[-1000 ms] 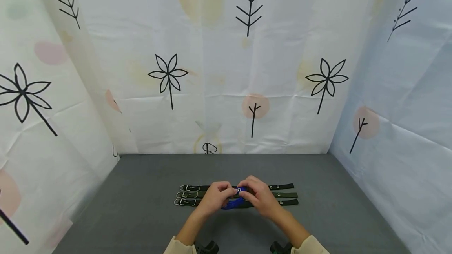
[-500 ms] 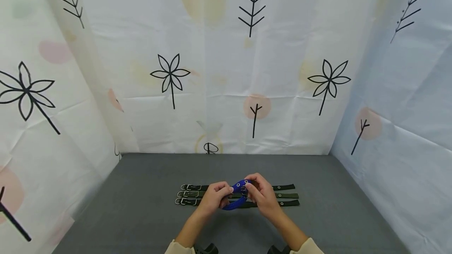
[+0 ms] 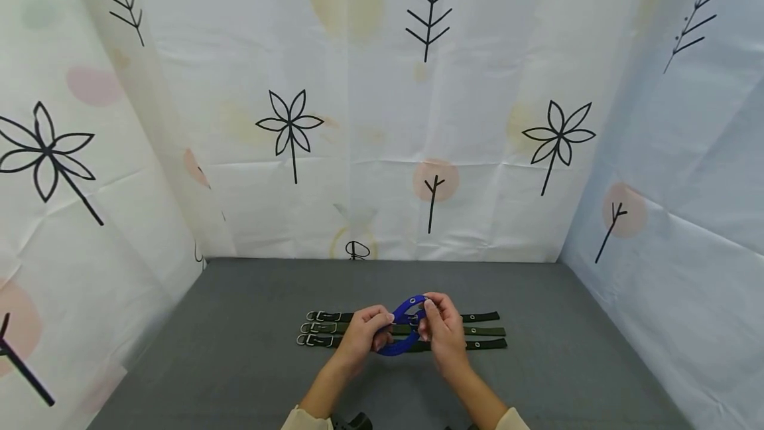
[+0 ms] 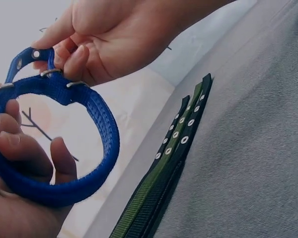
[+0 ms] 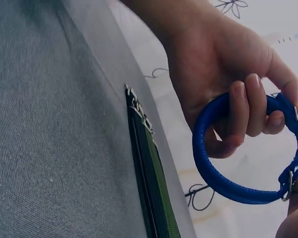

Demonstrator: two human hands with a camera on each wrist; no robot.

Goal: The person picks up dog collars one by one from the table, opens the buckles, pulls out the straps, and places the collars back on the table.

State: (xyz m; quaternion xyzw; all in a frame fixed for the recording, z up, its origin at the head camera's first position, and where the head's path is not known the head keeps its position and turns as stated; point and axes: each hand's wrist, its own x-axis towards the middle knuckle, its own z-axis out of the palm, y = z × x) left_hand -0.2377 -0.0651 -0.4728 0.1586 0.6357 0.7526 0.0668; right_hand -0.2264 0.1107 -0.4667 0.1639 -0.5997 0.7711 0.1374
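Note:
A blue collar is held above the table in a closed ring, with metal eyelets, a buckle and rings on it. My left hand grips its band, and in the left wrist view several fingers pass through the loop. My right hand pinches the eyelet strap near the buckle, where the strap bows up in a smaller loop. In the right wrist view only the tips of the right hand show at the lower right edge. The strap's very tip is partly hidden by fingers.
Three flat collars lie side by side behind and below the hands: a black collar, a green collar and another black collar, buckles to the left. The grey table meets patterned cloth walls at the back and sides.
My right hand has moved up and slightly right, drawing the eyelet strap into a raised loop. My left hand keeps its grip on the blue collar in nearly the same place.

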